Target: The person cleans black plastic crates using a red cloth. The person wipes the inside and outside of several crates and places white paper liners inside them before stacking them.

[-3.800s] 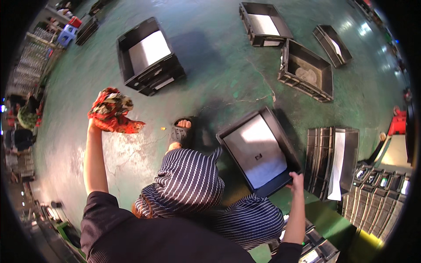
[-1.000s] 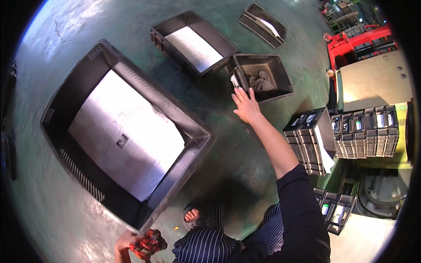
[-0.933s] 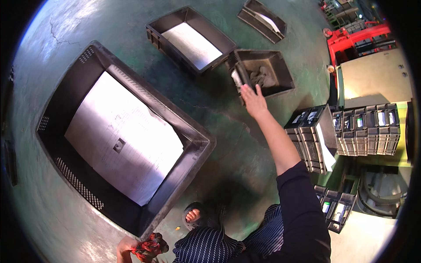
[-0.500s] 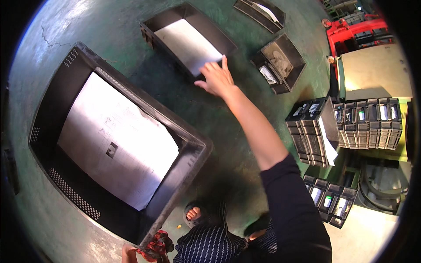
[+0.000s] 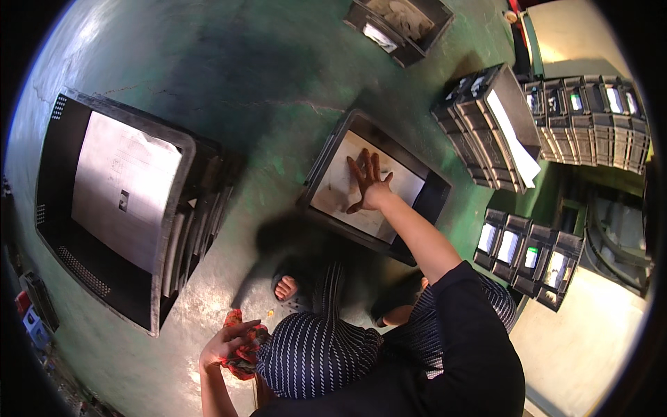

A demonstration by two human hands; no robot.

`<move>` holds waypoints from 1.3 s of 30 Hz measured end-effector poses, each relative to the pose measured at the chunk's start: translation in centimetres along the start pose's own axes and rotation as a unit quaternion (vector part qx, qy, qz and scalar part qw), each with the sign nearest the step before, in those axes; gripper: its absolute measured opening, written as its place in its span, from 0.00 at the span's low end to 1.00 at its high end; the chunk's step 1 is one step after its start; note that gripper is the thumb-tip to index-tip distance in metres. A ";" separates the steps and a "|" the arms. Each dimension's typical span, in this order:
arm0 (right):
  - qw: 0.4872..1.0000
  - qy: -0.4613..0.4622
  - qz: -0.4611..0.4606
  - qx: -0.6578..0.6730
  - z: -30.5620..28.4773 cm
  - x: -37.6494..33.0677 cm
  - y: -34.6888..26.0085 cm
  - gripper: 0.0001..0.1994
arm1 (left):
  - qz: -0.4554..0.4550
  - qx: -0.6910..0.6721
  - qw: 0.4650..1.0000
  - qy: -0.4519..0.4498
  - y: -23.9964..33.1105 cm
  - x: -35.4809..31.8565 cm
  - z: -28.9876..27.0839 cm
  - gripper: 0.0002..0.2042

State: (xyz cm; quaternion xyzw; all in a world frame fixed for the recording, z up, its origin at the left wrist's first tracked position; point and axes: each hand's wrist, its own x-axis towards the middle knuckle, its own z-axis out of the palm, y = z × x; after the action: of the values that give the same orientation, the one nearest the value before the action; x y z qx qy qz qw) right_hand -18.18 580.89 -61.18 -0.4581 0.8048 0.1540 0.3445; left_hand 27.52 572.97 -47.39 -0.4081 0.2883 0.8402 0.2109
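Observation:
My right hand (image 5: pixel 368 184) is spread over the inside of a black plastic crate (image 5: pixel 337 229) on the floor in front of me. Its fingertips look dark. A pale sheet (image 5: pixel 379 226) lines that crate; whether my palm touches it I cannot tell. By my knee, my left hand (image 5: pixel 228 345) has its fingers on a crumpled red and black patterned cloth (image 5: pixel 240 365) and grips it. To the left stands a larger black crate (image 5: pixel 170 229) on top of a stack, with a white printed sheet (image 5: pixel 125 187) lying inside.
A small crate (image 5: pixel 420 52) with greyish contents sits at the far side. On the right are stacked black crates (image 5: pixel 479 132), a long row of crates (image 5: pixel 590 125) and a lower group (image 5: pixel 528 254) with labels. My sandalled foot (image 5: pixel 286 287) rests on the green floor.
My right hand has come down from reaching far forward and is now over the nearer crate's sheet. My left hand, with the cloth, is away from the large crate's corner. The view has shifted.

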 end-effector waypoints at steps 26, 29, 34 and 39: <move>0.835 0.483 -0.248 0.087 -11.1 -10.6 15.0 0.12 | 0.114 0.162 0.955 0.220 3.8 0.0 7.9 0.23; 0.800 0.575 -0.172 0.012 -19.8 -13.6 26.9 0.11 | 0.219 0.093 0.944 0.228 7.8 0.5 11.4 0.25; 0.879 0.476 -0.031 0.006 -18.8 -12.4 45.5 0.14 | 0.288 0.162 0.924 0.193 14.5 2.7 16.9 0.24; 0.764 0.619 -0.123 -0.134 -18.5 -10.4 33.6 0.15 | 0.240 0.160 0.932 0.222 16.6 2.3 21.6 0.23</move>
State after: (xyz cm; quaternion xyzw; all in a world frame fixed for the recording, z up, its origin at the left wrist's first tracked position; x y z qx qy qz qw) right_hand -50.55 594.93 -42.96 -0.5907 0.7508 -0.1007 -0.2779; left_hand 4.19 575.11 -33.27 -0.4634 0.5475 0.6968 -0.0038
